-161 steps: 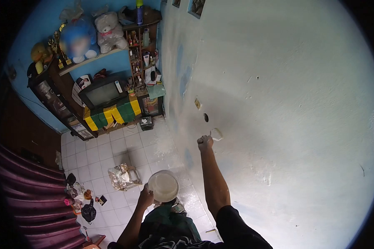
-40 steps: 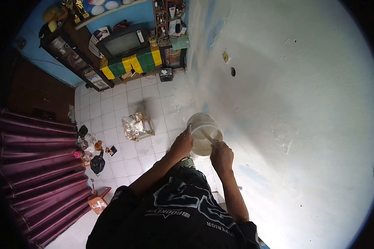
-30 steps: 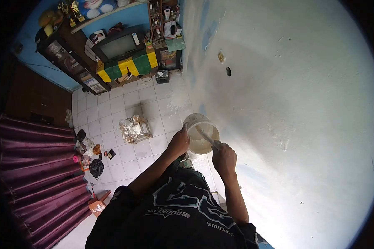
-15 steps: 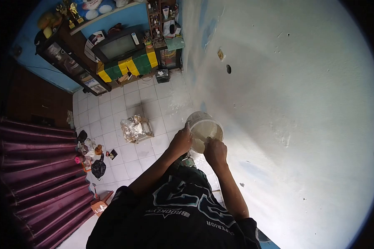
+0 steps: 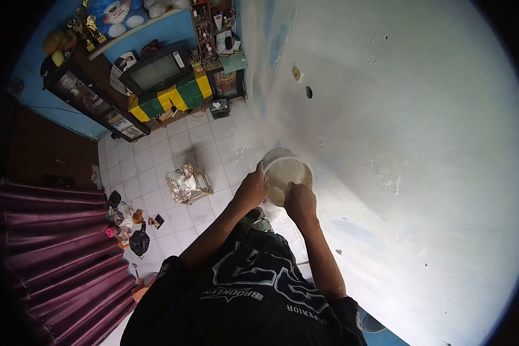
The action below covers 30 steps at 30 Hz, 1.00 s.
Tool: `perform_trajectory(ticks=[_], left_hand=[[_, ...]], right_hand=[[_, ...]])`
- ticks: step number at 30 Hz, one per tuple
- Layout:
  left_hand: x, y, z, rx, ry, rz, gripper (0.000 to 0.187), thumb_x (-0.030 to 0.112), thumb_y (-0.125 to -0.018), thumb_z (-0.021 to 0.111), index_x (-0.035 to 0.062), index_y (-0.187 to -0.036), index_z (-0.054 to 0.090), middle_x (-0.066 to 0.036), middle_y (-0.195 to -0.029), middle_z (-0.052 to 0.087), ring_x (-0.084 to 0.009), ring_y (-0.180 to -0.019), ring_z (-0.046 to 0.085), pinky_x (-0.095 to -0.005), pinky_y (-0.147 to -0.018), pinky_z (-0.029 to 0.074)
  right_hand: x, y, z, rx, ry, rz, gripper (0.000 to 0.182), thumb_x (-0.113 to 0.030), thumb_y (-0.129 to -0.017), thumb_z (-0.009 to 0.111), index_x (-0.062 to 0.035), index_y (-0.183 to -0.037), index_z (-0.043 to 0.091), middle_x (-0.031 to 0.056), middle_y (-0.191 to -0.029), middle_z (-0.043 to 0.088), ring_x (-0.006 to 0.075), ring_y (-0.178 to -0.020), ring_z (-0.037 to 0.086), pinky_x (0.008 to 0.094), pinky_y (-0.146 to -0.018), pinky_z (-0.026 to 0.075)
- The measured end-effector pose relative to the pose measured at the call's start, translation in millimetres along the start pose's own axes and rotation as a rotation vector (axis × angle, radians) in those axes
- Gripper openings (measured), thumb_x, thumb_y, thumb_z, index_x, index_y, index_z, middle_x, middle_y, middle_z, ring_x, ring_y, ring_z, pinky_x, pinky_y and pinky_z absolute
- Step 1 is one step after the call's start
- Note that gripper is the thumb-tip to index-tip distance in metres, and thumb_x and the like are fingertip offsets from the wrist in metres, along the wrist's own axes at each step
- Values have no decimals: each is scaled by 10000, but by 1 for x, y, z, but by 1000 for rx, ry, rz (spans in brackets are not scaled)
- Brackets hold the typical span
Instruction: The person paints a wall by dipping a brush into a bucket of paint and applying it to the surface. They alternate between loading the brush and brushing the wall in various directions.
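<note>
A pale plastic bucket [image 5: 278, 153] is held out in front of my body, beside the whitish wall [image 5: 386, 144]. Wet, cream-coloured material coats its inside. My left hand [image 5: 252, 190] grips the bucket's left rim, thumb over the edge. At the near right side of the opening, my right hand [image 5: 300, 203] is closed in a fist. Whatever it holds is hidden by the fingers and cannot be made out.
Below on the tiled floor [image 5: 179, 132] stands a stool [image 5: 188, 183] with a splattered top. A television [image 5: 155, 72] and cabinets line the far wall. Purple curtains [image 5: 57, 254] hang at left, with a black bag [image 5: 139, 241] and clutter beside them.
The bucket has shifted slightly right and up in view, with both hands following. My right fist has moved a little up against the opening. The room view has tilted slightly.
</note>
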<state>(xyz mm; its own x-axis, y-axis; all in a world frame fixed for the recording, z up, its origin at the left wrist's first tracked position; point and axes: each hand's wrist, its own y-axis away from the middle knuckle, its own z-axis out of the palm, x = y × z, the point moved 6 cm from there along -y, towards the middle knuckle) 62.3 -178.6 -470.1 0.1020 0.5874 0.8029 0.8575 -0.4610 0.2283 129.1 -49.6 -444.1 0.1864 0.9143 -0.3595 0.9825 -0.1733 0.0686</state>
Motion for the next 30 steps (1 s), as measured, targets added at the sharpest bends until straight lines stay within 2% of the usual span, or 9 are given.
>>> perform_trajectory(ticks=[4, 12, 14, 17, 20, 22, 24, 28, 30], left_hand=[[-4, -4, -8, 23, -17, 18, 473, 96, -855, 471, -90, -1258, 308, -292, -811, 610, -421, -806, 610, -474, -721, 495], [1, -15, -24, -34, 0, -54, 441, 99, -851, 465, -82, -1225, 318, -299, -812, 607, -425, -801, 607, -476, -730, 499], [1, -18, -27, -11, 17, -36, 438, 98, -848, 465, -81, -1221, 321, -303, -810, 604, -433, -796, 603, -482, -728, 497], [-10, -23, -23, 42, 4, 3, 435, 102, -842, 468, -80, -1213, 332, -309, -809, 600, -445, -783, 598, -495, -716, 494], [-20, -26, -23, 49, -32, -58, 446, 126, -836, 478, -84, -1204, 339, -312, -805, 597, -452, -764, 595, -512, -695, 491], [-42, -35, -12, 96, -157, -13, 460, 156, -829, 491, -84, -1195, 348, -307, -787, 597, -454, -740, 594, -520, -662, 494], [-39, -38, -12, 59, -171, -26, 455, 158, -833, 497, -57, -1207, 353, -310, -841, 598, -456, -770, 593, -517, -669, 493], [-32, -40, -12, 65, -118, 3, 417, 116, -838, 486, -12, -1214, 357, -298, -912, 602, -446, -830, 596, -507, -737, 486], [-20, -42, -15, 67, -84, 29, 409, 105, -839, 481, -11, -1212, 360, -294, -932, 603, -434, -846, 603, -490, -746, 496]], right_hand=[[0, 12, -36, 52, -108, 92, 139, -135, -791, 566, -10, -797, 627, 215, -721, 615, 385, -689, 610, 459, -623, 489], [-11, 40, -104, 181, -235, 72, 168, -114, -819, 563, -16, -932, 638, 194, -784, 631, 367, -685, 607, 424, -626, 483], [-5, 48, -115, 250, -303, 51, 199, -116, -822, 580, -20, -986, 640, 186, -749, 628, 326, -639, 619, 390, -601, 482], [16, 55, -114, 235, -562, 177, 227, -160, -847, 592, -13, -1013, 641, 117, -664, 618, 203, -522, 582, 310, -512, 456], [43, 64, -89, 210, -974, 356, 279, -219, -880, 583, 17, -1019, 633, 37, -627, 568, 83, -483, 486, 231, -444, 389], [50, 67, -72, 306, -1149, 292, 277, -208, -906, 545, 27, -1041, 604, -2, -633, 516, 45, -475, 416, 199, -410, 315], [54, 69, -55, 308, -1380, 381, 276, -217, -910, 544, 19, -1040, 603, -1, -627, 510, 51, -464, 402, 196, -410, 304], [49, 66, -54, 423, -1409, 367, 269, -225, -922, 522, 3, -1044, 596, -5, -642, 496, 49, -456, 377, 194, -411, 286], [47, 61, -53, 280, -1489, 309, 273, -230, -937, 490, 0, -1040, 593, -23, -625, 449, 45, -469, 362, 191, -420, 279]])
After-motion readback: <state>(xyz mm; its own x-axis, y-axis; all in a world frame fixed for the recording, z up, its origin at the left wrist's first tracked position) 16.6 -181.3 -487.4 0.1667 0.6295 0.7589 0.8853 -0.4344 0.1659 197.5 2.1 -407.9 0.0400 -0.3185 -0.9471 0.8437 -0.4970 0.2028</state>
